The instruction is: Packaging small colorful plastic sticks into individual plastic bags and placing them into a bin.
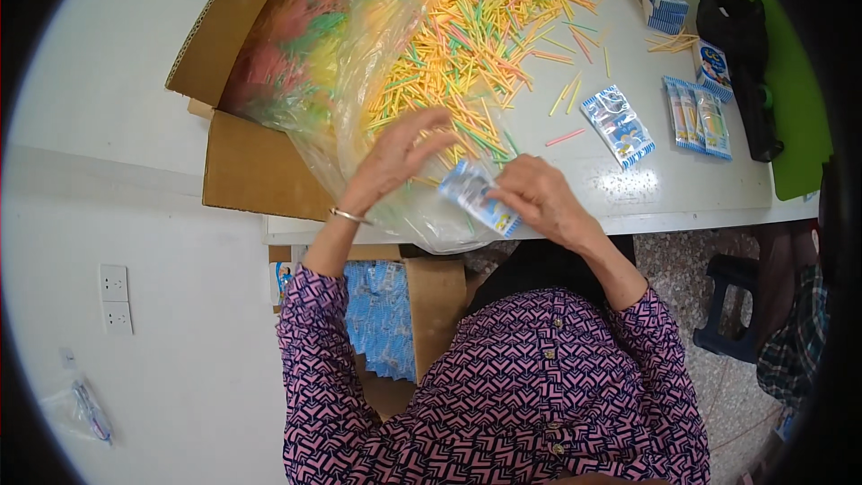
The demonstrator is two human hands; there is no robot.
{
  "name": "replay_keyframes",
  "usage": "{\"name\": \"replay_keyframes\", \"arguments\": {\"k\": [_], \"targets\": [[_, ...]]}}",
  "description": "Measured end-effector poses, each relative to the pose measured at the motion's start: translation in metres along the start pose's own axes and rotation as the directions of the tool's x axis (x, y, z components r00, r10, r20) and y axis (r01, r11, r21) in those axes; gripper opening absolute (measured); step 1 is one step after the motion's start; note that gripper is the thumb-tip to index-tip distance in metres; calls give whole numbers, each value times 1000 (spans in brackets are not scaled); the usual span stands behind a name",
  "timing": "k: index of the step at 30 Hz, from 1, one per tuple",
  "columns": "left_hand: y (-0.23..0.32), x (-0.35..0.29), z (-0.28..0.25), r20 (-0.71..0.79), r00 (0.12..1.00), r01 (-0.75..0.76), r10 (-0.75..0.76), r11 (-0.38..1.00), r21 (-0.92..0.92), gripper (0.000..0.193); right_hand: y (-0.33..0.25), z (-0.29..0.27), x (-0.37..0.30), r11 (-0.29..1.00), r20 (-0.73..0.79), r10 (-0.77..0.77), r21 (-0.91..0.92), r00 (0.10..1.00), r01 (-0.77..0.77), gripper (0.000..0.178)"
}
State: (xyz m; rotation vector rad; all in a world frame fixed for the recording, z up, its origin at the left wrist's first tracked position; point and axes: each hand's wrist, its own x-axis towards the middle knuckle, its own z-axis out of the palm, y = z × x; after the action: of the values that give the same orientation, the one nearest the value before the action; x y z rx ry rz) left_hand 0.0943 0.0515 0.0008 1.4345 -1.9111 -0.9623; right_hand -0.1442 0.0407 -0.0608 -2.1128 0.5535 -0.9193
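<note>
My right hand point(543, 198) is closed on the near end of a small blue-and-white packet point(469, 187) held tilted above the table's front edge. Just left of it, my left hand point(400, 157) has its fingers apart and slightly bent, and nothing shows in its grasp. Beyond both hands spreads a large heap of thin sticks point(476, 31), yellow, orange, pink and green. Part of the heap lies on a clear plastic bag point(373, 63) that comes out of a cardboard box point(256, 166). Another packet point(618, 126) lies flat to the right of my right hand.
Several filled packets point(697, 117) lie farther right, near a small blue box point(712, 67) and stacked boxes point(663, 0). A black cloth item point(732, 18) lies along the green panel point(799, 81). Below the table, a carton holds blue packets point(382, 319); a dark stool point(727, 305) stands right.
</note>
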Motion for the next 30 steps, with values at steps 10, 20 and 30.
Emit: {"name": "replay_keyframes", "arguments": {"k": [10,20,30], "targets": [[-38,29,-3,266,914,-355,306,287,890,49,10,26,-6,989,270,-142,10,952,144,19],[-15,4,-13,347,927,-374,141,408,833,65,15,25,-10,997,257,-66,53,964,54,18],[-24,27,9,387,910,-415,150,324,850,55,11,24,-9,998,275,-60,45,959,50,21]]}}
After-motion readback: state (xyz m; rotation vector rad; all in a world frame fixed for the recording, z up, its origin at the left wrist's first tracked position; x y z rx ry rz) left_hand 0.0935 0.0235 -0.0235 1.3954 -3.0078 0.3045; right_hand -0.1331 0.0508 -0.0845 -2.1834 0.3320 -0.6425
